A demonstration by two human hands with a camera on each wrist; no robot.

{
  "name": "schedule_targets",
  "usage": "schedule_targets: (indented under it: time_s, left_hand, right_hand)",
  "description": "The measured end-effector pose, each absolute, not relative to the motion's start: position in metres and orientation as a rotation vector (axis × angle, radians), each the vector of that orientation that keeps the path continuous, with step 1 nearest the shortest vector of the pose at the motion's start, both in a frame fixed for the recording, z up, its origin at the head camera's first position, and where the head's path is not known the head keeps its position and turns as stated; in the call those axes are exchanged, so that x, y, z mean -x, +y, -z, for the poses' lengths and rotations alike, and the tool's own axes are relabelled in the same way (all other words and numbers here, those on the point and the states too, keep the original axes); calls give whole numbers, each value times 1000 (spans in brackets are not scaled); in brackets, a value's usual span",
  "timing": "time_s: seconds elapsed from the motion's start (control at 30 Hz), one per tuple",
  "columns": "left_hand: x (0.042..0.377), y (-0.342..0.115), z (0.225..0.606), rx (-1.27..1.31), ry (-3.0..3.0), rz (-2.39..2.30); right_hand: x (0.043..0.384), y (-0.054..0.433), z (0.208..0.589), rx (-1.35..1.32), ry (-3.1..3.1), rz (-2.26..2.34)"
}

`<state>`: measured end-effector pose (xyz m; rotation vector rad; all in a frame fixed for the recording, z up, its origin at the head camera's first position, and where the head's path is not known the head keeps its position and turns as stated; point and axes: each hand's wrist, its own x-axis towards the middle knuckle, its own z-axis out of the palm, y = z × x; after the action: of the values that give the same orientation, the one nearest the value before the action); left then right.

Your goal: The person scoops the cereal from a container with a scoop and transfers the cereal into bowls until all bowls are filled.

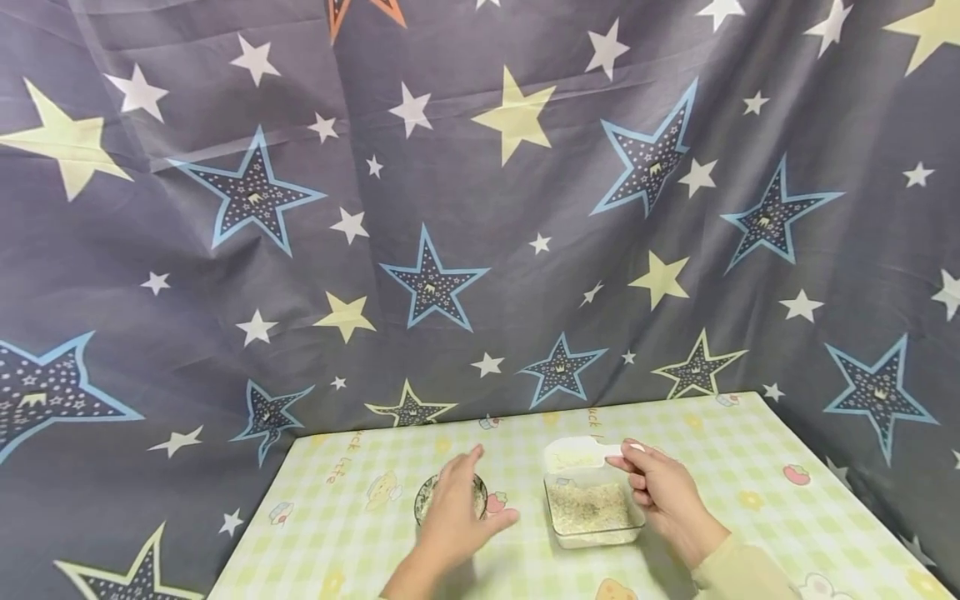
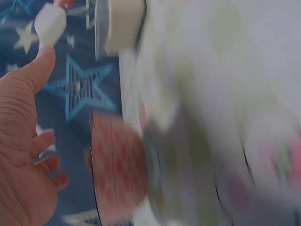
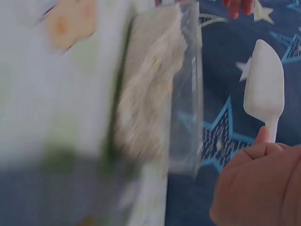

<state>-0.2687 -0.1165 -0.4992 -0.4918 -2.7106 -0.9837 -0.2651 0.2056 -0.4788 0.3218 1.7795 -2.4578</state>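
Observation:
My right hand (image 1: 671, 497) grips the handle of a white scoop (image 1: 570, 450), its fingers curled round it. Some pale material shows in the scoop's head. Below it stands a clear rectangular container (image 1: 597, 539) filled partway with pale, flaky grains (image 3: 150, 84). The scoop overlaps the container's far rim in the head view, and the right wrist view has it above the rim. My left hand (image 1: 455, 510) hovers over a small round bowl (image 1: 425, 497), fingers extended and nothing held. That hand hides much of the bowl, whose side looks reddish (image 2: 117, 167) in the left wrist view.
A green-and-white checked tablecloth (image 1: 337, 508) with printed fruit and flowers covers the table. Behind it hangs a dark curtain (image 1: 480, 358) patterned with stars. The bowl stands left of the container, with patterned cloth between them.

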Motion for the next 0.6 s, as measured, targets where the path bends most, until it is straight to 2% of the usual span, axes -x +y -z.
schedule_targets:
  time_s: [0.23,0.6]
  left_hand:
    - [269,-173,515,231,-2789,934]
    - [271,-188,527,194,-2781,990]
  right_hand:
    - [279,142,465,-268,1900,2442]
    - [293,50,467,-169,2088,2433]
